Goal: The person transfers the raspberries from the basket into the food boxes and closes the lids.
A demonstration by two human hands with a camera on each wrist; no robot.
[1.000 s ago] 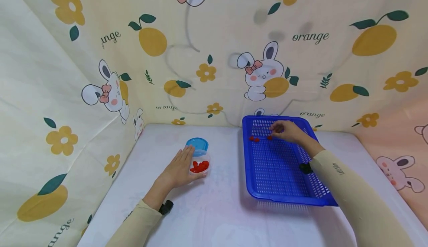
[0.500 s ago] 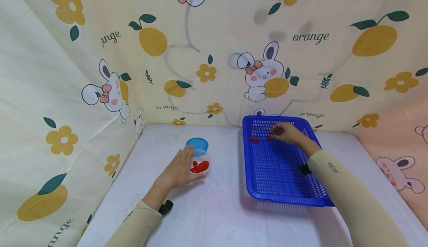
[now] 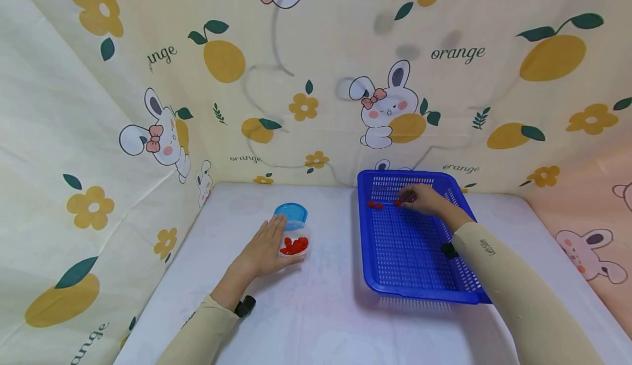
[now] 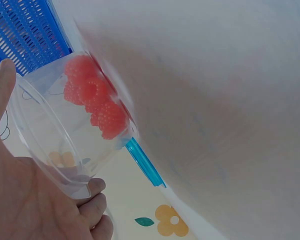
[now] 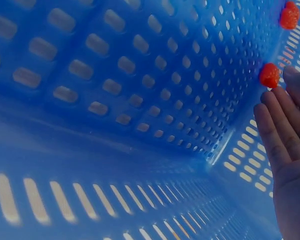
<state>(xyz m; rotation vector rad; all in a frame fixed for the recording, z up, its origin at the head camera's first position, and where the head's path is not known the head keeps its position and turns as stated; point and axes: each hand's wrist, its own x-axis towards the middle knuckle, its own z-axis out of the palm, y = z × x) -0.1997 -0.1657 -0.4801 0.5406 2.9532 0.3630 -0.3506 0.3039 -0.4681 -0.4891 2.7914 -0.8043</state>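
My left hand [image 3: 264, 248] holds a clear plastic container [image 3: 295, 242] on the white table, thumb [image 4: 1, 82] on one side and fingers [image 4: 92, 200] curled round the other. Several red berries [image 4: 96, 102] lie inside it. Its blue lid [image 3: 291, 211] sits just behind. My right hand [image 3: 421, 197] reaches into the far end of a blue perforated basket [image 3: 415, 277]. Its nearly straight fingers [image 5: 277, 132] end beside one red berry [image 5: 269, 75] on the basket floor, with the thumb close on the berry's other side. Two more berries [image 3: 374, 206] lie to the left.
The table [image 3: 316, 310] is boxed in on three sides by cloth walls [image 3: 306, 79] printed with rabbits and oranges. The basket stands at the right half of the table, its far rim near the back wall.
The right hand has crept slightly left and deeper into the basket toward the berry. The left hand and the container have stayed put.
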